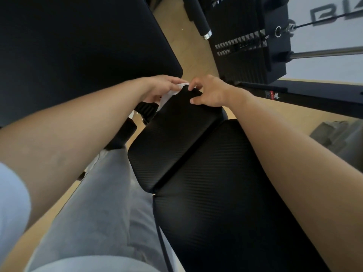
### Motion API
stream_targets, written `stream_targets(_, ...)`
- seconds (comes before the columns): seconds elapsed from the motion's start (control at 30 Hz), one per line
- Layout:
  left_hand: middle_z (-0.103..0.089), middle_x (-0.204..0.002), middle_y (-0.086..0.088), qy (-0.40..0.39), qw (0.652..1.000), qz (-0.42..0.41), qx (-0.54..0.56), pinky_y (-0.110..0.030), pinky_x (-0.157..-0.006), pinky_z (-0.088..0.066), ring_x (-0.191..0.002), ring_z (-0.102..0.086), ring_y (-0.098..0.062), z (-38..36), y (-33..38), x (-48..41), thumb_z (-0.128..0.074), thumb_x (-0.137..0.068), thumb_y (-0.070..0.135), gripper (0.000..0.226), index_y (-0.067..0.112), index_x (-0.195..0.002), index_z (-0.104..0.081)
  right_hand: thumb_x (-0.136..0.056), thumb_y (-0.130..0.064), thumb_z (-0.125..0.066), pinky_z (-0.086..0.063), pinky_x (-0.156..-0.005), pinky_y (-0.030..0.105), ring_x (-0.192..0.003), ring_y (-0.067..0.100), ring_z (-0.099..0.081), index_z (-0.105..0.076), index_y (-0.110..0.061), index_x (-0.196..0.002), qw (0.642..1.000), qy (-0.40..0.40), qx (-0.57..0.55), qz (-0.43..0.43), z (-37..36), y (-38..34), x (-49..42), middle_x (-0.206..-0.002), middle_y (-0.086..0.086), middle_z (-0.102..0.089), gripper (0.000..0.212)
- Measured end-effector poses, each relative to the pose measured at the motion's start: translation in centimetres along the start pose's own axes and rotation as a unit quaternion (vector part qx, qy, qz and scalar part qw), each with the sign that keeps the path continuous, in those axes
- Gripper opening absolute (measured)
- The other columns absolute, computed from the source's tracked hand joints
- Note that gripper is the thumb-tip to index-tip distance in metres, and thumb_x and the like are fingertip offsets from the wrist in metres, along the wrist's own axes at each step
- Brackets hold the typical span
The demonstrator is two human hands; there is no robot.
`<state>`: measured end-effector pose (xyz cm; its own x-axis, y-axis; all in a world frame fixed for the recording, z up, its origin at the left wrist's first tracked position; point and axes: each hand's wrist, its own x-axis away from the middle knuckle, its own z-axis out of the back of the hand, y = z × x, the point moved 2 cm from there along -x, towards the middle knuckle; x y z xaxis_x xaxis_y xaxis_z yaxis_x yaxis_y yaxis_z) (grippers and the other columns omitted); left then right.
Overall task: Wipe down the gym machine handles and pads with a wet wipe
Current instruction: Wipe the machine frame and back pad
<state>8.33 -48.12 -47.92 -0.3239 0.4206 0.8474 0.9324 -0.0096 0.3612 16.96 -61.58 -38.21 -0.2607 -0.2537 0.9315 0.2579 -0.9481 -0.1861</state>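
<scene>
Left hand (157, 89) pinches a white wet wipe (169, 94) against the far end of a black pad (176, 134). Right hand (208, 91) rests half-curled on the pad, holding nothing. The wipe looks limp and light; best bunched.

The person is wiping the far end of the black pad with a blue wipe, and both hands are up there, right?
Almost. The wipe is white, not blue, as the head view shows. The rest holds: the left hand presses it on the far end of the black pad, and the right hand is there too.
</scene>
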Motion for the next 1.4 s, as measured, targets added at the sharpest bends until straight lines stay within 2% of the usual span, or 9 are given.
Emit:
stream_targets(0.1, -0.055, -0.124, 0.004, -0.043, 0.998, 0.042, 0.028, -0.052, -0.103, -0.049, -0.115, -0.057, -0.025, 0.7, 0.3, 0.1, -0.046, -0.107, 0.039, 0.033, 0.046, -0.137, -0.056, -0.097, -0.026, -0.069, -0.041, -0.096, 0.034, -0.133, 0.026, -0.05, -0.053, -0.024, -0.142, 1.0, 0.008, 0.029, -0.008, -0.5, -0.4, 0.1, -0.146, 0.007, -0.049, 0.048)
stream_targets(0.3, -0.059, -0.143, -0.01, -0.108, 0.987, 0.106, 0.049, -0.06, -0.108, -0.044, -0.128, -0.058, -0.038, 2.2, -0.1, 0.1, -0.041, -0.102, 0.058, 0.052, 0.035, -0.148, -0.051, -0.098, -0.028, -0.067, -0.044, -0.097, 0.036, -0.129, 0.027, -0.051, -0.05, -0.025, -0.144, 0.998, 0.017, 0.051, -0.026, -0.8, -1.1, 0.6, -0.144, 0.007, -0.05, 0.049)
stream_targets(0.57, -0.056, -0.145, -0.016, -0.125, 0.978, 0.143, 0.09, -0.063, -0.115, -0.034, -0.133, -0.052, -0.044, 3.1, -4.3, 2.0, -0.041, -0.092, 0.075, 0.08, 0.026, -0.155, -0.042, -0.1, -0.026, -0.063, -0.047, -0.101, 0.041, -0.129, 0.03, -0.053, -0.041, -0.026, -0.152, 0.995, 0.021, 0.081, -0.045, -1.9, -1.9, 1.5, -0.145, 0.009, -0.049, 0.057)
stream_targets(0.7, -0.038, -0.16, -0.016, -0.118, 0.972, 0.163, 0.124, -0.064, -0.117, -0.031, -0.142, -0.041, -0.045, 3.3, -7.4, 3.0, -0.048, -0.082, 0.084, 0.098, 0.024, -0.158, -0.036, -0.099, -0.028, -0.061, -0.043, -0.104, 0.05, -0.132, 0.035, -0.047, -0.045, -0.028, -0.15, 0.983, 0.054, 0.175, -0.021, -3.2, -2.8, 2.1, -0.147, 0.009, -0.047, 0.053)
stream_targets(0.8, -0.042, -0.158, -0.016, -0.108, 0.968, 0.177, 0.144, -0.06, -0.118, -0.031, -0.141, -0.045, -0.041, 3.3, -9.3, 3.6, -0.047, -0.079, 0.088, 0.105, 0.022, -0.158, -0.036, -0.099, -0.031, -0.061, -0.037, -0.107, 0.053, -0.134, 0.038, -0.042, -0.051, -0.028, -0.145, 0.97, 0.067, 0.234, 0.015, -4.8, -3.6, 2.9, -0.15, 0.007, -0.045, 0.047)
stream_targets(1.0, -0.02, -0.17, -0.007, -0.075, 0.968, 0.187, 0.151, -0.058, -0.123, -0.021, -0.155, -0.021, -0.036, 2.1, -12.4, 5.2, -0.036, -0.093, 0.078, 0.088, 0.024, -0.161, -0.029, -0.099, -0.039, -0.059, -0.009, -0.12, 0.067, -0.153, 0.044, -0.016, -0.05, -0.032, -0.147, 0.958, 0.083, 0.275, 0.017, -6.8, -4.5, 4.4, -0.16, 0.007, -0.037, 0.05)
stream_targets(1.1, -0.028, -0.167, -0.005, -0.017, 0.976, 0.163, 0.143, -0.051, -0.12, -0.033, -0.152, -0.03, -0.031, 2.0, -13.5, 5.5, -0.034, -0.108, 0.047, 0.058, 0.021, -0.16, -0.03, -0.098, -0.039, -0.06, -0.003, -0.121, 0.066, -0.154, 0.042, -0.014, -0.05, -0.033, -0.146, 0.956, 0.087, 0.279, 0.015, -7.7, -4.9, 5.1, -0.161, 0.007, -0.037, 0.05)
stream_targets(1.2, -0.057, -0.146, -0.011, 0.009, 0.984, 0.149, 0.102, -0.044, -0.107, -0.051, -0.127, -0.062, -0.027, 2.9, -13.9, 5.8, -0.051, -0.106, 0.03, 0.037, 0.019, -0.141, -0.054, -0.098, -0.038, -0.059, 0.0, -0.122, 0.065, -0.155, 0.041, -0.011, -0.05, -0.034, -0.146, 0.958, 0.09, 0.272, 0.015, -8.8, -5.2, 5.7, -0.162, 0.007, -0.035, 0.049)
stream_targets(1.4, -0.067, -0.131, -0.012, 0.002, 0.989, 0.113, 0.098, -0.042, -0.108, -0.048, -0.12, -0.066, -0.025, 3.1, -11.7, 6.2, -0.047, -0.104, 0.049, 0.051, 0.01, -0.134, -0.061, -0.099, -0.037, -0.059, 0.001, -0.122, 0.064, -0.155, 0.041, -0.01, -0.049, -0.034, -0.147, 0.959, 0.104, 0.263, 0.011, -9.4, -5.2, 6.1, -0.162, 0.006, -0.034, 0.049)
